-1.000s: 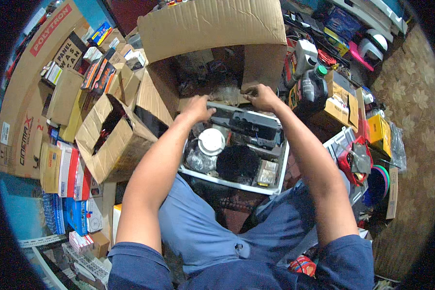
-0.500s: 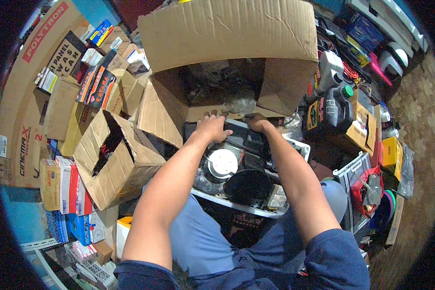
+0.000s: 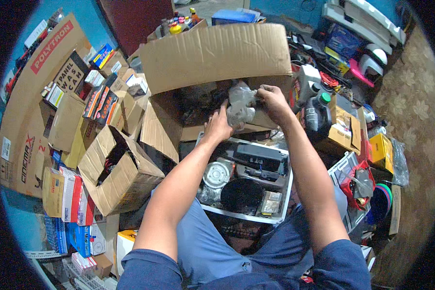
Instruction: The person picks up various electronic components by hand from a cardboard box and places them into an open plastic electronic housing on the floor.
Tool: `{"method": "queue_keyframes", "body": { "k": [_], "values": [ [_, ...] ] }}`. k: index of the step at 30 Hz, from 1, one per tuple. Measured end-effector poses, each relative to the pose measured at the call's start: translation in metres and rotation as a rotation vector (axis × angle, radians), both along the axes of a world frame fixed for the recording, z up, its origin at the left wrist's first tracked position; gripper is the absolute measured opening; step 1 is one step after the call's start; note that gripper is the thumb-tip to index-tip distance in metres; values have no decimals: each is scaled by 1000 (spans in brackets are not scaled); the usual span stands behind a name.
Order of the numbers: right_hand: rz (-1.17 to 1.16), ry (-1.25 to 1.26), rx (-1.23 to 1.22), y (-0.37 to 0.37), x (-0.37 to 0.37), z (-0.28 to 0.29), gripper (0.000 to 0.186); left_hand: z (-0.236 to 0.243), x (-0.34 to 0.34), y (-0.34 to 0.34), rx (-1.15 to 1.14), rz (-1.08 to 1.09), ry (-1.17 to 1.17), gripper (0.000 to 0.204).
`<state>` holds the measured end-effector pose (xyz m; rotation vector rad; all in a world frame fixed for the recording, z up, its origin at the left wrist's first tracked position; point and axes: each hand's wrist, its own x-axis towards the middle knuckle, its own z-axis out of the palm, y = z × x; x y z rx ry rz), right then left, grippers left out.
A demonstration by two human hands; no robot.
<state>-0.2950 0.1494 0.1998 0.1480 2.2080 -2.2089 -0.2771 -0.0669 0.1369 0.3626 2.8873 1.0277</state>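
With the right hand [image 3: 274,104] pinching the bag [image 3: 241,104] and the left hand [image 3: 218,128] open just beside it, gentle support from below seemed wise.

Right hand [image 3: 273,103] — holding plastic bag [image 3: 241,105], open carton [image 3: 215,55]

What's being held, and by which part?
Right hand pinches the clear plastic bag by its right edge. Left hand is at the bag's left side; whether it grips can't be told.

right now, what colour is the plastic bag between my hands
The plastic bag is see-through with a whitish tint, best seen in the head view.
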Motion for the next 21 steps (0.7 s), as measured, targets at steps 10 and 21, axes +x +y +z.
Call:
{"method": "queue_keyframes", "body": {
  "k": [10, 21],
  "values": [
    [-177, 411, 710, 102, 136, 84, 24, 104, 28, -6, 316, -61, 63, 27],
    [-432, 392, 506, 85, 201, 122, 20, 148, 85, -38, 325, 184, 115, 21]
  ]
}}
